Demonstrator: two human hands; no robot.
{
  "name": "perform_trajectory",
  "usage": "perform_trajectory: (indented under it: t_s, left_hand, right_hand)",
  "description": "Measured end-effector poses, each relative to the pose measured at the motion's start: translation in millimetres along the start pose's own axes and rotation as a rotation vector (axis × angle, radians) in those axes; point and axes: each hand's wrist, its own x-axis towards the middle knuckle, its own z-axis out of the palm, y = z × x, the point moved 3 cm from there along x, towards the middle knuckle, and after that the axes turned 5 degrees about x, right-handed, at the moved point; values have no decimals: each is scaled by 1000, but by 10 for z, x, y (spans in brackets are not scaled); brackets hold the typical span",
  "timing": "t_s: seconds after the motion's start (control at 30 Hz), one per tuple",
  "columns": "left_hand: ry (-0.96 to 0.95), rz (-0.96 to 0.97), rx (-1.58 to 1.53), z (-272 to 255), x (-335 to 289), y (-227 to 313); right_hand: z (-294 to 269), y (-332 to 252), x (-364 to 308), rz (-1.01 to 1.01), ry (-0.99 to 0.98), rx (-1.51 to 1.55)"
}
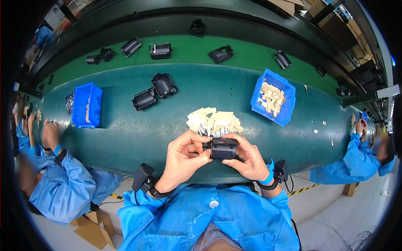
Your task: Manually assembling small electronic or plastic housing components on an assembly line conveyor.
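Between my two hands is a black plastic housing (223, 149), held just above the near edge of the green table. My right hand (248, 160) grips its right end, thumb below and fingers above. At its left end, my left hand (187, 155) has thumb and forefinger pinched together against the housing; whatever lies between those fingertips is too small to make out. Right behind the housing spreads a heap of small cream-coloured pieces (214, 120), some with dark and white strips at their near side.
Two black housings (144, 99) lie beyond my left hand. A blue bin (100, 106) stands at the left, another blue bin (289, 113) with cream pieces at the right. More housings (161, 50) sit on the far green strip (184, 42). Co-workers (71, 184) sit on both sides.
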Motion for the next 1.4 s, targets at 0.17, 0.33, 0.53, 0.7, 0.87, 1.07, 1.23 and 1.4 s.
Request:
perform_trajectory:
  t_s: [0.17, 0.33, 0.53, 0.7, 0.87, 1.07, 1.23, 1.4]
  left_hand:
    - [47, -1, -81, 61, -22, -79]
    - [102, 72, -89, 131, -84, -143]
    - [77, -55, -172, 60, -50, -160]
    - [63, -118, -291, 41, -52, -158]
    - [67, -31, -130, 56, -57, -116]
    - [37, -5, -244, 59, -89, -103]
    - [61, 12, -149, 80, -70, -119]
    - [101, -4, -172, 109, -46, -96]
  right_hand:
    - [17, 22, 13, 14, 47, 96]
    - [20, 51, 6, 14, 61, 188]
    - [19, 57, -2, 1, 56, 113]
    - [33, 27, 1, 26, 34, 134]
    - [35, 15, -2, 47, 17, 123]
    - [19, 37, -2, 70, -16, 267]
    - [19, 20, 1, 87, -15, 224]
    - [12, -16, 15, 54, 32, 277]
